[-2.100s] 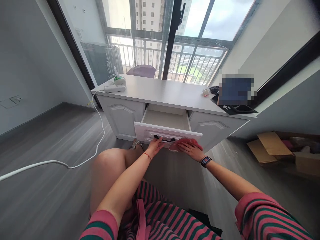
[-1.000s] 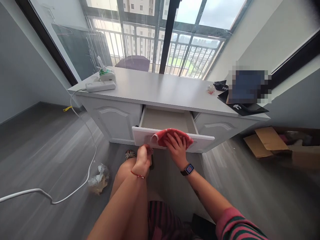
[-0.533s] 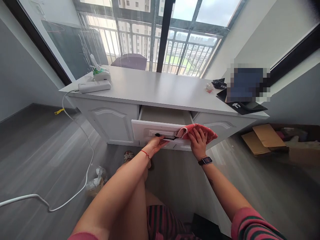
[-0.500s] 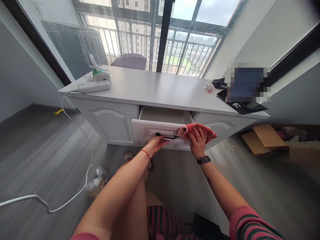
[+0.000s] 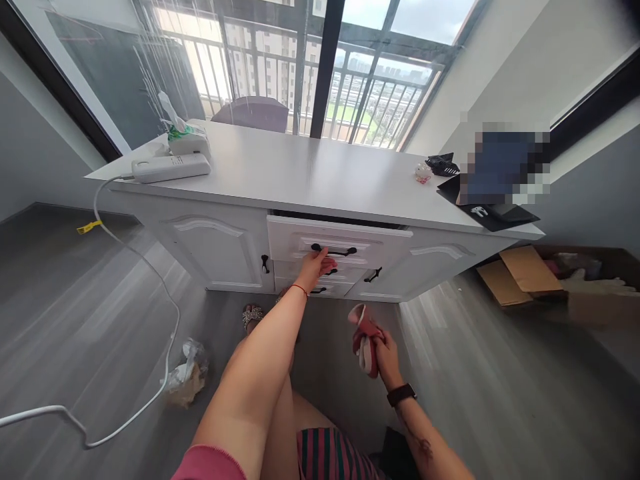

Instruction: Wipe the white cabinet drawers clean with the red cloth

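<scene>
The white cabinet [image 5: 215, 240] stands before me with its top drawer [image 5: 290, 243] pulled out a little. My left hand [image 5: 315, 267] is at the left end of the black drawer handle [image 5: 345, 252], thumb against it and fingers curled beneath. Lower and to the right, my right hand [image 5: 389, 357] grips a bunched red cloth [image 5: 367, 337] with a pale underside, held over the floor and apart from the cabinet. The drawer's inside shows only as a dark gap under the cabinet top.
On the cabinet top are a white power strip [image 5: 173, 168], a tissue pack [image 5: 187, 139], a small ornament [image 5: 423, 173] and a black folder [image 5: 515, 217]. A white cable [image 5: 167, 300] crosses the floor by a plastic bag [image 5: 189, 373]. An open cardboard box [image 5: 600, 310] sits right.
The drawer has slid most of the way in, my left hand staying at its handle. My right hand has drawn the red cloth off the drawer front, down toward me.
</scene>
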The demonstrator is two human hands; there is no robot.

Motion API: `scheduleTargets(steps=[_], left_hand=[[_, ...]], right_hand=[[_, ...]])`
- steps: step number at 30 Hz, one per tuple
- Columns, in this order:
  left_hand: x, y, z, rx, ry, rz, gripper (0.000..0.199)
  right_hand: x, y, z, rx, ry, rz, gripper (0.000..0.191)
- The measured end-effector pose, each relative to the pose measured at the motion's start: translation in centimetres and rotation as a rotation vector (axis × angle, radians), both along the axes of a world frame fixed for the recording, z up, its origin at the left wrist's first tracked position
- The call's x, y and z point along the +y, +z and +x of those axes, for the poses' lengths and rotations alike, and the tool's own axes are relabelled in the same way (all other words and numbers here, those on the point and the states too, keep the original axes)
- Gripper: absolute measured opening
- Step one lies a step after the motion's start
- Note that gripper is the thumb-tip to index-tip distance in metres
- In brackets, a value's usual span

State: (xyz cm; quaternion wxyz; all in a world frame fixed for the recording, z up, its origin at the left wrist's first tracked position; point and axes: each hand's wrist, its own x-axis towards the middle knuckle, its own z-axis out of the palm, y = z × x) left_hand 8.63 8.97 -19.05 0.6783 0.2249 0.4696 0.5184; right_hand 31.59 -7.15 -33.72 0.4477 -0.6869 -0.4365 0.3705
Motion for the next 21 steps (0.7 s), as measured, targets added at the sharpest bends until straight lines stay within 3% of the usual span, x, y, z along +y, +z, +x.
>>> scheduleTargets(steps=[3, 6, 9, 11, 14, 17, 21], left_hand=[[1.2, -0.1, 0.2, 0.008, 0.043, 0.001, 0.023], [2.4, -0.1, 0.4, 0.001, 0.071, 0.010, 0.025], [3.3, -0.2, 0.6, -0.006, 0.088, 0.010, 0.025], [3.7, -0.2, 0.7, -0.017, 0.100, -0.001, 0.025], [3.6, -0.3, 0.5, -0.067, 0.084, -0.029, 0.024], [3.1, -1.0, -0.4, -0.132, 0.030, -0.051, 0.021], [2.2, -3.6, -2.5, -0.131, 0.033, -0.114, 0.013]], right_hand=[[-2.4, -0.6, -0.9, 0.032, 0.079, -0.093, 0.039], [-1.4, 0.4, -2.2, -0.033, 0.224, -0.093, 0.039], [2.5, 2.3, -4.3, -0.185, 0.366, -0.067, 0.053], [6.2, 3.5, -6.3, -0.299, 0.478, -0.063, 0.065], [12.1, 4.2, -9.6, -0.502, 0.573, -0.115, 0.067], [16.2, 3.4, -12.1, -0.674, 0.593, -0.271, 0.062], [17.6, 1.1, -13.4, -0.717, 0.579, -0.324, 0.062]])
